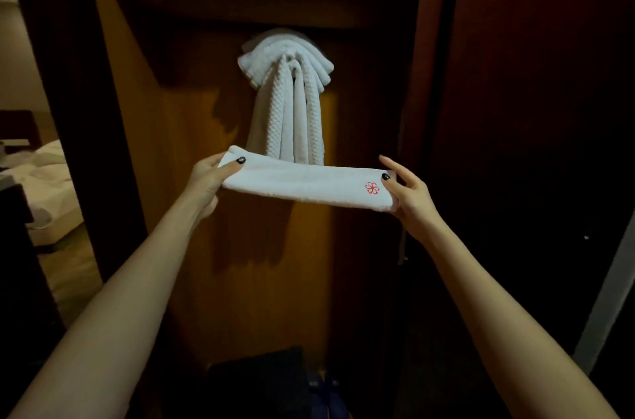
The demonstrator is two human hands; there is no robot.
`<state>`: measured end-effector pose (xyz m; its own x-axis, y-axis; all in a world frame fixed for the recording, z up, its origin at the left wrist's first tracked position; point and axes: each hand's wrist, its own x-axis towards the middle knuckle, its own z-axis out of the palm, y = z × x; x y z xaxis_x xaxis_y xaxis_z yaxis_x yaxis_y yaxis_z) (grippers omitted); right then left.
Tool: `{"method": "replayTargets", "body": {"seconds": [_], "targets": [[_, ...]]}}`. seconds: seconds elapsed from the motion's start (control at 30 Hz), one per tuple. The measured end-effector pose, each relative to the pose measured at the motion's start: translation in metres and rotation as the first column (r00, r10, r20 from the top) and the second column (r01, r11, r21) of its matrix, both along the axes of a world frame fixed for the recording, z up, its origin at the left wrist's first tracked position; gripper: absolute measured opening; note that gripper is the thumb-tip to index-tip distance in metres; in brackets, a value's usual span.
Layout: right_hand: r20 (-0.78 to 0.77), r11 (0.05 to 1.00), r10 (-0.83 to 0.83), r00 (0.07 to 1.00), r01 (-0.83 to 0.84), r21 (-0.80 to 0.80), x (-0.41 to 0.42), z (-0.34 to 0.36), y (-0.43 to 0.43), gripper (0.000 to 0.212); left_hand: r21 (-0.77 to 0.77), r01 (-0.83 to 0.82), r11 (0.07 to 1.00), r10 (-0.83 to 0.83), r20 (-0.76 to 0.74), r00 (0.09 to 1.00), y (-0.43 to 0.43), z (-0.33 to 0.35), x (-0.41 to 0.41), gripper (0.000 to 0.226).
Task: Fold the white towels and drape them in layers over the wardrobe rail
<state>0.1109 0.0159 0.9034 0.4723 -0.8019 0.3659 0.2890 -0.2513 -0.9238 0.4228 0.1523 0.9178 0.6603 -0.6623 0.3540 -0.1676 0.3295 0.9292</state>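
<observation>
Left forearm (113, 308): bare, with no cloth on it, long and slim; it fills the lower left of the frame and gets narrower toward the wrist.
Right forearm (498, 308): also bare and slim, in the lower right of the frame.
Left hand (206, 174): bare, left of the centre of the frame.
Left thumbnail (241, 160): short, painted in black polish, with a small pale glint.
Right hand (409, 191): bare, with thin long fingers, right of the centre.
Right thumbnail (386, 176): the same black polish.
</observation>
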Motion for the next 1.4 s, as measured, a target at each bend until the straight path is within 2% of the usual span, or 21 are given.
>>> {"method": "replayTargets", "body": {"seconds": [0.1, 0.2, 0.3, 0.4, 0.57, 0.7, 0.9, 1.0, 1.2, 1.3, 1.4], "targets": [[-0.007, 0.997, -0.007, 1.000, 0.006, -0.080, 0.011, 0.035, -0.015, 0.039, 0.026, 0.041, 0.999, -0.042, 0.036, 0.998, 0.000, 0.024, 0.011, 0.026], [-0.033, 0.991, 0.086, 0.996, -0.088, -0.101, 0.023, 0.071, -0.032, 0.050, -0.001, 0.009, 1.000, -0.009, 0.064, 0.998, -0.008, 0.052, 0.023, 0.008], [-0.091, 0.975, 0.131, 0.987, -0.145, -0.166, 0.035, 0.102, -0.054, 0.043, -0.041, -0.029, 0.999, 0.033, 0.093, 0.995, -0.022, 0.079, 0.037, 0.003], [-0.047, 0.976, 0.146, 0.988, -0.152, -0.156, 0.056, 0.127, -0.082, 0.035, -0.089, -0.068, 0.994, 0.081, 0.154, 0.985, -0.040, 0.101, 0.052, 0.006], [0.039, 0.976, 0.128, 0.991, -0.119, -0.182, 0.099, 0.171, -0.141, 0.026, -0.234, 0.029, 0.972, 0.042, 0.292, 0.955, -0.080, 0.146, 0.069, 0.039], [0.096, 0.970, 0.124, 0.988, -0.100, -0.222, 0.134, 0.211, -0.188, 0.029, -0.262, 0.013, 0.965, 0.089, 0.375, 0.923, -0.119, 0.193, 0.098, 0.027], [0.140, 0.942, 0.179, 0.974, -0.129, -0.309, 0.188, 0.261, -0.257, 0.032, -0.294, -0.074, 0.953, 0.195, 0.407, 0.893, -0.173, 0.252, 0.147, 0.018], [0.152, 0.938, 0.189, 0.970, -0.133, -0.320, 0.218, 0.275, -0.286, 0.031, -0.330, -0.113, 0.937, 0.242, 0.382, 0.892, -0.200, 0.268, 0.171, 0.013], [0.230, 0.958, 0.218, 0.948, -0.163, -0.236, 0.271, 0.292, -0.330, 0.032, -0.391, -0.181, 0.902, 0.272, 0.192, 0.943, -0.247, 0.274, 0.204, 0.014], [0.299, 0.971, 0.223, 0.928, -0.185, -0.151, 0.291, 0.285, -0.346, 0.025, -0.404, -0.189, 0.895, 0.247, 0.095, 0.964, -0.268, 0.274, 0.214, 0.014], [0.288, 0.970, 0.238, 0.928, -0.215, -0.111, 0.301, 0.271, -0.358, 0.019, -0.400, -0.181, 0.899, 0.205, 0.019, 0.979, -0.284, 0.268, 0.220, 0.018]]}}
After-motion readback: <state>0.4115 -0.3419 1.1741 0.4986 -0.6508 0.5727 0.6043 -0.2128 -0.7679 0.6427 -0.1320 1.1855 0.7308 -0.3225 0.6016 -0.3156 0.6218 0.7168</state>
